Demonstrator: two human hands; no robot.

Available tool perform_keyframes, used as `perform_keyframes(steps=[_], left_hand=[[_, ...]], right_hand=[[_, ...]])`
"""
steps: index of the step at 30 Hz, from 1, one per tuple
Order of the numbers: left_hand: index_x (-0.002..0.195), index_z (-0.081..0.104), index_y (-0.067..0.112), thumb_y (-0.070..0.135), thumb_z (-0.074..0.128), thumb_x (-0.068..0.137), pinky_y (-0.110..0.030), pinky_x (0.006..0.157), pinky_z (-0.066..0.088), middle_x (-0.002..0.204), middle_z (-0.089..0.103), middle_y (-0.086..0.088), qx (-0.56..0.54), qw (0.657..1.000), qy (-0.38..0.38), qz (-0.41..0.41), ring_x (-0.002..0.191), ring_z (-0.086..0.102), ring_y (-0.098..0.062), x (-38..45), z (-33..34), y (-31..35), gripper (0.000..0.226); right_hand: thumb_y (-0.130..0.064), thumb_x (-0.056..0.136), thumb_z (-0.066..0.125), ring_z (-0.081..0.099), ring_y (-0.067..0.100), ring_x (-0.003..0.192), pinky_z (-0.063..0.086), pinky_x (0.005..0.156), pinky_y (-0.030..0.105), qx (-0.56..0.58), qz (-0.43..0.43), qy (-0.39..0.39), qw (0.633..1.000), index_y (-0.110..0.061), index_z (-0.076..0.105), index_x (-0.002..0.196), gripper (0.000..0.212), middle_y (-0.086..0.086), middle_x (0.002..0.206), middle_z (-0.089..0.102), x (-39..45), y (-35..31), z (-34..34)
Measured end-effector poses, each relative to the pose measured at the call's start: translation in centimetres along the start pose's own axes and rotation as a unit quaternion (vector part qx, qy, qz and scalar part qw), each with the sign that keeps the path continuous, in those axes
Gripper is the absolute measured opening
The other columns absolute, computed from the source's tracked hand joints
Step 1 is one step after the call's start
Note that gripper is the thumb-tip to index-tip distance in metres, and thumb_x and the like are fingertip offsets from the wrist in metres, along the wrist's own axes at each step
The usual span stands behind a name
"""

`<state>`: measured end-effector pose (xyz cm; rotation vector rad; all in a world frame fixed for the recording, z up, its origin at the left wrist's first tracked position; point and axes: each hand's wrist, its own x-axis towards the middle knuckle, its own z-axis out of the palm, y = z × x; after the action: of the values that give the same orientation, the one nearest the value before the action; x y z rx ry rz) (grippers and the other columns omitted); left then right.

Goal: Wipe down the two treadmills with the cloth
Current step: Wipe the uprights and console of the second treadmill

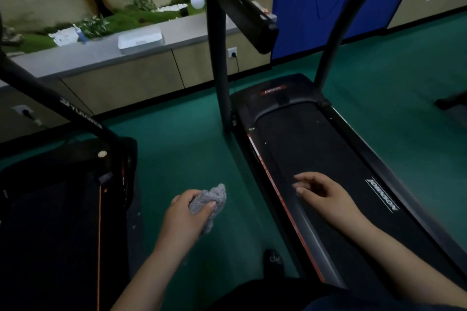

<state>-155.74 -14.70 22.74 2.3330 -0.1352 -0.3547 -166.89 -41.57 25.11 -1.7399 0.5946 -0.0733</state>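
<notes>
Two black treadmills stand side by side on a green floor. The right treadmill (303,144) has a long belt and a red stripe along its left rail. The left treadmill (55,209) has an orange stripe. My left hand (184,212) grips a crumpled grey cloth (209,199) over the floor between the two machines. My right hand (326,197) hovers over the right treadmill's belt with relaxed fingers and holds nothing.
The right treadmill's uprights (219,58) and console (247,17) rise ahead. A low cabinet ledge (101,58) with a white box (140,39) runs along the back. A blue panel (328,2) stands behind. A dark shoe (273,260) rests on the floor.
</notes>
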Motion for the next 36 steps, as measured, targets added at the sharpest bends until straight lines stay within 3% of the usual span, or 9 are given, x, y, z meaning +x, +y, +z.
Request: perform_keyframes(steps=[3,7,10,16,18,22,26,31,36], left_hand=[[0.107,0.063,0.029,0.038,0.068,0.084,-0.013,0.064,0.037,0.107,0.059,0.007,0.0,1.0,0.012,-0.001,0.087,0.054,0.0,4.9,0.6,3.0,0.025],[0.104,0.063,0.029,0.035,0.067,0.086,-0.021,0.068,0.039,0.105,0.061,0.006,-0.029,0.998,0.051,0.012,0.089,0.057,-0.007,10.6,0.5,6.7,0.019],[0.106,0.064,0.027,0.034,0.067,0.087,-0.015,0.067,0.038,0.104,0.061,0.006,-0.042,0.997,0.068,0.018,0.089,0.058,-0.006,13.9,0.3,8.4,0.021],[0.107,0.063,0.027,0.032,0.066,0.088,-0.014,0.066,0.04,0.105,0.065,0.005,-0.067,0.997,0.047,0.011,0.089,0.06,-0.005,21.0,0.6,9.9,0.02],[0.104,0.06,0.032,0.028,0.065,0.089,-0.01,0.065,0.04,0.102,0.066,0.008,-0.092,0.995,0.036,0.027,0.087,0.06,0.002,23.5,0.3,11.3,0.016],[0.091,0.056,0.038,0.017,0.062,0.092,-0.001,0.061,0.039,0.089,0.065,0.016,-0.158,0.981,0.041,0.104,0.076,0.058,0.015,28.7,-1.6,15.7,0.022],[0.098,0.059,0.039,0.032,0.062,0.089,-0.004,0.069,0.042,0.096,0.066,0.019,-0.196,0.961,0.057,0.189,0.087,0.061,0.007,33.0,-3.7,19.8,0.011],[0.123,0.058,0.018,0.023,0.061,0.089,-0.026,0.101,0.04,0.121,0.051,-0.003,-0.151,0.897,0.129,0.395,0.116,0.052,-0.012,34.2,-3.7,23.4,0.034],[0.133,0.048,0.007,0.034,0.045,0.096,-0.024,0.111,0.028,0.137,0.037,-0.022,-0.16,0.872,0.052,0.46,0.135,0.037,-0.017,30.9,1.3,24.4,0.046]], right_hand=[[-0.01,0.086,0.067,0.067,0.003,0.088,0.053,0.084,0.017,-0.017,-0.008,-0.01,1.0,-0.021,0.066,0.104,0.022,-0.001,0.094,0.073,6.0,-1.7,-1.6],[-0.009,0.086,0.067,0.067,0.017,0.093,0.051,0.083,0.015,-0.02,-0.029,-0.018,0.999,-0.021,0.066,0.104,0.021,0.002,0.096,0.073,12.9,-4.3,-2.8],[-0.006,0.087,0.066,0.066,0.011,0.091,0.05,0.083,0.013,0.002,-0.042,-0.016,0.999,-0.018,0.066,0.105,0.022,0.007,0.099,0.072,17.0,-6.2,-3.0],[-0.013,0.089,0.063,0.067,0.02,0.101,0.051,0.089,0.03,0.036,-0.079,0.012,0.996,-0.026,0.065,0.104,0.019,0.005,0.102,0.071,23.8,-9.8,-2.6],[-0.029,0.087,0.067,0.067,0.019,0.101,0.052,0.094,0.039,0.044,-0.103,0.037,0.993,-0.03,0.065,0.104,0.017,0.003,0.103,0.071,25.5,-11.4,-2.4],[-0.075,0.066,0.064,0.066,0.018,0.101,0.052,0.092,0.044,0.065,-0.144,0.083,0.984,-0.045,0.064,0.104,0.048,-0.003,0.105,0.069,27.8,-14.6,-2.0],[-0.076,0.066,0.064,0.064,0.014,0.104,0.05,0.095,0.05,0.053,-0.161,0.08,0.982,-0.05,0.064,0.107,0.049,-0.012,0.111,0.067,28.7,-15.8,-1.9],[-0.08,0.063,0.061,0.064,0.004,0.105,0.05,0.093,0.026,0.031,-0.148,0.081,0.985,-0.051,0.066,0.103,0.049,-0.018,0.109,0.069,28.6,-16.2,-2.2],[-0.079,0.061,0.062,0.064,-0.007,0.091,0.046,0.08,0.007,0.046,-0.15,0.055,0.986,-0.048,0.069,0.094,0.046,-0.022,0.097,0.07,28.7,-17.5,-2.5]])
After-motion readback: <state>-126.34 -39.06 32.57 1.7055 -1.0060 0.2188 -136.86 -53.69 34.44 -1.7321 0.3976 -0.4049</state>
